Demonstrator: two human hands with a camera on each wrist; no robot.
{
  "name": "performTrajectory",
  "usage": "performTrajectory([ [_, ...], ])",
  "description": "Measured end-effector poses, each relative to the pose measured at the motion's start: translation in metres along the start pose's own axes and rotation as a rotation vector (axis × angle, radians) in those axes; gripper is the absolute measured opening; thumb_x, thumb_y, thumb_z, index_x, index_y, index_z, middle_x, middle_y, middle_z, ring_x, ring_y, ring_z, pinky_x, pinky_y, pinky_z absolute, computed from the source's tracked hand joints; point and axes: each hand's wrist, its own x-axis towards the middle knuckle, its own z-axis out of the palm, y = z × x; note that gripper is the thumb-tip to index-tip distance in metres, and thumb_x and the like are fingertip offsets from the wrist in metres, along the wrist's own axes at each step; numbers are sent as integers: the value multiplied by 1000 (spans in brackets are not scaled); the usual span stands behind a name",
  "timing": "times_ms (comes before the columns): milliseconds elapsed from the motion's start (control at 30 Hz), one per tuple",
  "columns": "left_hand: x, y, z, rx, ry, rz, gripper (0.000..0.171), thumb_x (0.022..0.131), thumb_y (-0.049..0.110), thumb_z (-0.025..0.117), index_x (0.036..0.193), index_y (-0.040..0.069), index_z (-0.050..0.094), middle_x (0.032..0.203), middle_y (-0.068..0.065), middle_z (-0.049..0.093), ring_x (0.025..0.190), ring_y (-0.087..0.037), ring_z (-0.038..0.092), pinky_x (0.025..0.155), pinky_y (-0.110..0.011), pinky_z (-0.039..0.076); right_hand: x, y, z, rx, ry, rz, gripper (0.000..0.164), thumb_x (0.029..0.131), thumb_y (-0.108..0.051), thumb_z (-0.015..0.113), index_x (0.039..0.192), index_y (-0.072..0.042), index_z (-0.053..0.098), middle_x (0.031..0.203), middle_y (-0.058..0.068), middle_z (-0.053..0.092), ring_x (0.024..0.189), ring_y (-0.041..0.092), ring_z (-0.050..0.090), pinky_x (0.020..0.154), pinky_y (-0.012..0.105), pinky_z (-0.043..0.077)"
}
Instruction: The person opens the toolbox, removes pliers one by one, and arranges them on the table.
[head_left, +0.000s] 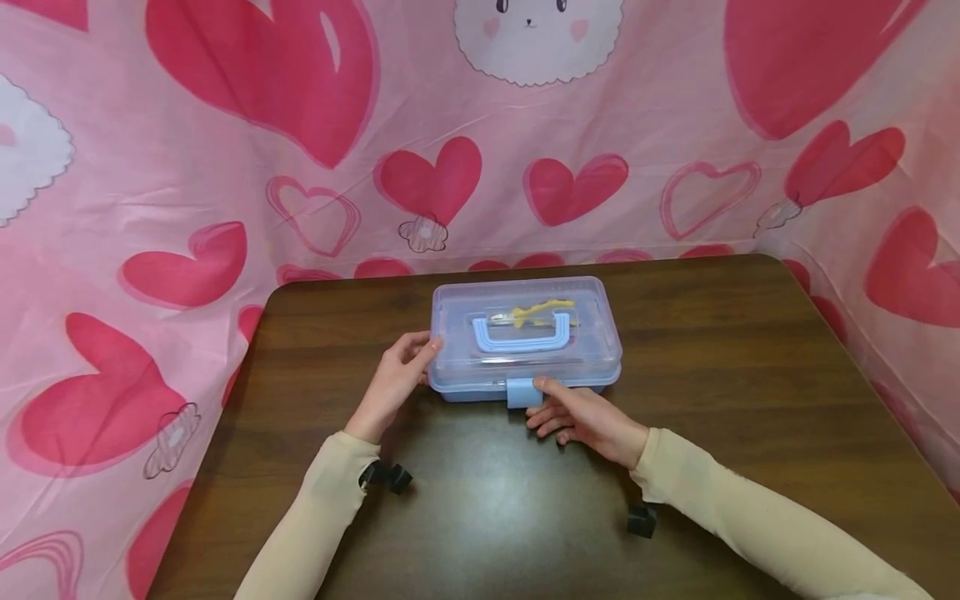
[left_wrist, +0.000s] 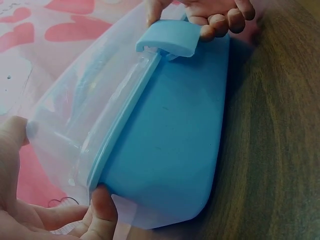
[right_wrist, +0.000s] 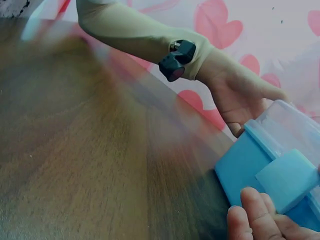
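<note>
A plastic storage box (head_left: 457,333) with a clear lid and a light-blue base (left_wrist: 165,135) sits at the back of the table. Its blue carrying handle (head_left: 522,343) lies flat on the lid, and a yellow item (head_left: 543,312) shows through from inside. My left hand (head_left: 397,379) grips the box's left end, thumb against the lid and fingers by the rim. At the front, my right hand (head_left: 588,417) pinches the blue latch (left_wrist: 167,37), thumb at its upper edge and fingers below. In the left wrist view, the latch stands out from the base.
The dark wooden table (head_left: 720,367) has rounded back corners. A pink heart-print cloth (head_left: 502,125) hangs behind it and along both sides. Small black devices (head_left: 641,521) are strapped at both wrists.
</note>
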Motion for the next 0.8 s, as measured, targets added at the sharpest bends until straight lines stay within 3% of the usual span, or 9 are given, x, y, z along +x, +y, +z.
performTrajectory([
  [300, -1, -2, -1, 8, -13, 0, 56, 105, 43, 62, 146, 6, 55, 122, -19, 64, 98, -27, 60, 85, -31, 57, -6, 0, -9, -33, -133, -6, 73, 105, -56, 53, 139, 7, 58, 127, 16, 69, 100, 23, 70, 72, 27, 50],
  [467, -1, -5, -4, -12, -24, 24, 55, 107, 42, 58, 146, 5, 55, 123, -20, 64, 96, -25, 62, 84, -29, 58, -7, 1, -11, 5, -120, -1, 75, 105, -58, 51, 139, 9, 57, 124, 13, 72, 99, 23, 71, 72, 27, 51],
  [667, -1, -10, -5, -109, -36, 68, 45, 113, 26, 45, 147, -3, 53, 115, -19, 62, 90, -19, 60, 79, -23, 58, -6, 2, -16, 16, -151, -32, 57, 107, -44, 57, 133, 6, 60, 121, 12, 74, 97, 19, 71, 76, 28, 55],
  [800, -1, -14, -5, -118, -25, 78, 40, 111, 14, 49, 147, -4, 53, 108, -14, 63, 89, -17, 60, 77, -21, 58, -5, 5, -20, 53, -207, -65, 45, 108, -33, 58, 131, 5, 64, 120, 11, 74, 97, 17, 71, 80, 27, 57],
])
